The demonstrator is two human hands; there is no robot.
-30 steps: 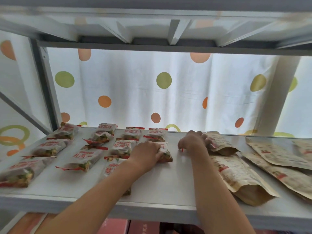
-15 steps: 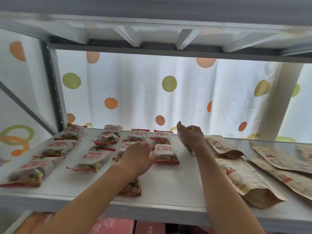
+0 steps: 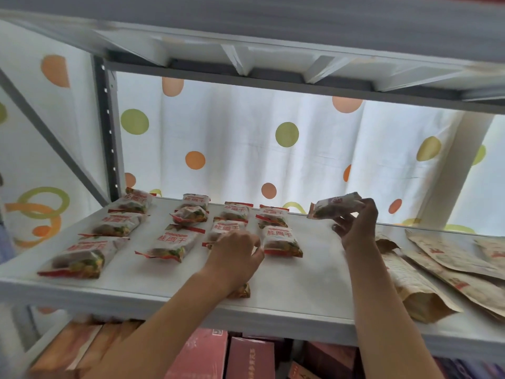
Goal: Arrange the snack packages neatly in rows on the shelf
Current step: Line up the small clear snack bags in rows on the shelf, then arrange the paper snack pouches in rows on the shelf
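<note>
White shelf point(image 3: 300, 272), seen from the front edge. Right hand point(image 3: 355, 222) raised over the back middle, thumb and fingertips pinching one snack packet point(image 3: 336, 205) by its near long edge; packet clear of the board, tilted, red printed end toward the left. Left hand point(image 3: 235, 254) low over the third column from the left, fingers curled down onto a packet point(image 3: 224, 231) there; whether gripping or only pressing, hard to tell, since the hand hides most of it. Another packet point(image 3: 240, 292) peeking out beneath the left wrist at the front edge.

Other packets flat in columns running front to back: three at far left point(image 3: 82, 258), three in the next column point(image 3: 172, 243), then a fourth column of two, the front one point(image 3: 280, 242) just beside the left fingertips. Back-row packets near the curtain, partly overlapped.

On the right side, brown paper pouches point(image 3: 426, 294) lying loose and overlapping, apart from the rows. One crumpled pouch top point(image 3: 385, 243) just beside the right wrist.

Behind, a white curtain point(image 3: 246, 149) with orange and green dots. Below the shelf, red boxes point(image 3: 246, 359).
</note>
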